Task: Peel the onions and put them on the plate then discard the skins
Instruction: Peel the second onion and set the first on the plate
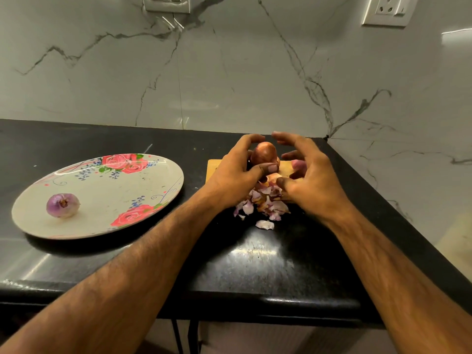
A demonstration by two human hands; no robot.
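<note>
Papery skins (263, 205) pile centre-frame; my left hand (235, 172) grips the onion (264, 153), likely firm, light, slippery, by its sides; right hand (309, 175) spread.

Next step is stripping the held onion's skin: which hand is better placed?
Right, probably. The left hand grips the unpeeled onion above the cutting board, so it is occupied; the right hand is open, fingers arched beside the onion, apparently free.
</note>
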